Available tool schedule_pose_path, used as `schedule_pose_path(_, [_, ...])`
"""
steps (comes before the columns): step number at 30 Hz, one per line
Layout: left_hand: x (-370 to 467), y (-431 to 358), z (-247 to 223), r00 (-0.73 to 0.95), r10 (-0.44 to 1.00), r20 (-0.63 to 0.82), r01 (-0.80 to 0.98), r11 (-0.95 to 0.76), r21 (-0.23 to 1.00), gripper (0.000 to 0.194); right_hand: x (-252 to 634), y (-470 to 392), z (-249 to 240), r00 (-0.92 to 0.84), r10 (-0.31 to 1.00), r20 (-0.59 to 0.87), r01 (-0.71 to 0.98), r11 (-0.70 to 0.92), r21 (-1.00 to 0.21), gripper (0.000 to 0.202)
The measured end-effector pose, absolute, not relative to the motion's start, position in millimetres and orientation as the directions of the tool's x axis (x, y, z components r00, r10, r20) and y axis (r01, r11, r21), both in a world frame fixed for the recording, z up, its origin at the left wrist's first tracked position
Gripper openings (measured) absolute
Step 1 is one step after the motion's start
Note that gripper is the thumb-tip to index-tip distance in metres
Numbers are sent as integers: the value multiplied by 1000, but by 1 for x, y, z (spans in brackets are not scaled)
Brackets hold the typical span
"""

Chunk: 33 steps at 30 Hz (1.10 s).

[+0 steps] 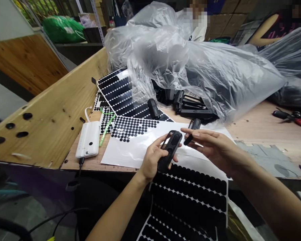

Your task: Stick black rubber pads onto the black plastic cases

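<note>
My left hand (153, 159) is closed around a black plastic casing (171, 150) with a woven-looking texture and an open slot at its upper end. It is held tilted above the front edge of the table. Just to the right, my right hand (210, 142) has its fingers close to the casing, with a small black oval piece, seemingly a sticker (188, 139), at the fingertips. A sheet of black round stickers (190, 194) lies below my hands, over my lap. Another black casing (195, 124) lies beyond my right fingers, partly hidden.
Sticker sheets (120, 95) and white backing paper (125, 155) cover the table's left middle. A white power bank (88, 139) with a cable stands by the wooden side board (52, 113). Behind are black casings (197, 108) and large plastic bags (215, 67). Two people are at the back.
</note>
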<state>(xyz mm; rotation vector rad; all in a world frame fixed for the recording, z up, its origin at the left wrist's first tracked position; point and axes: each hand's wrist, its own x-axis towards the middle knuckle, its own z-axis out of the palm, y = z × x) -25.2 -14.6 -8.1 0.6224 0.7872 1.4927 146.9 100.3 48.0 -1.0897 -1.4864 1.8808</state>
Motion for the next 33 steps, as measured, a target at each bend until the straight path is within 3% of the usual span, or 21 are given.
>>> schedule_pose_path(9, [-27, -16, -11, -65, 996, -65, -575, 16, 818, 74, 122, 91, 39, -570, 793, -217, 4, -262, -965, 27])
schedule_pose_path(33, [-26, -16, -7, -66, 995, -80, -596, 25, 803, 72, 120, 90, 39, -558, 813, -165, 121, -117, -986, 28])
